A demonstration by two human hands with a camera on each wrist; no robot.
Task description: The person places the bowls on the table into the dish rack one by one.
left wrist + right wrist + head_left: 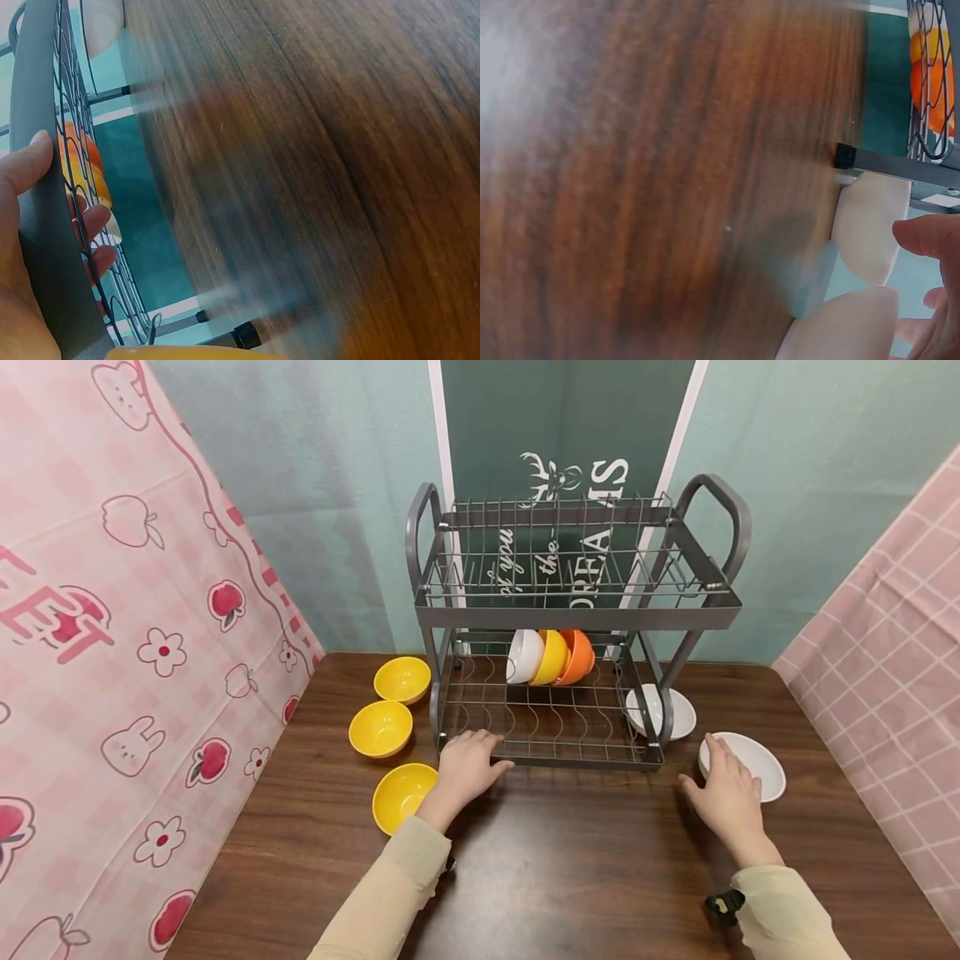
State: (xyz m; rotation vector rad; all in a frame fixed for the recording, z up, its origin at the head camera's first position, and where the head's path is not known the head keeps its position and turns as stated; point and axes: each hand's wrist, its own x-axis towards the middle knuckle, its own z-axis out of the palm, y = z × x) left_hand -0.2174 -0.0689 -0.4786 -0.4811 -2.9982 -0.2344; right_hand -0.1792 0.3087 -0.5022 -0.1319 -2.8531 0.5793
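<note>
My left hand (467,767) is at the front rail of the grey two-tier dish rack (577,616). In the left wrist view its thumb (36,156) lies on the rail's outer face while the fingers curl over behind it, gripping the rail. My right hand (729,797) hovers by the nearer white bowl (759,764), overlapping its left side, thumb spread apart and nothing held. Another white bowl (681,714) stands behind it, beside the rack's right leg. On the lower tier a white bowl (524,657), a yellow bowl (551,657) and an orange bowl (578,657) lean in a row.
Three yellow bowls stand left of the rack: a back one (402,680), a middle one (381,729) and a front one (401,797) close to my left forearm. All rest on a dark wooden table (570,877). Patterned cloths (187,610) hang around it.
</note>
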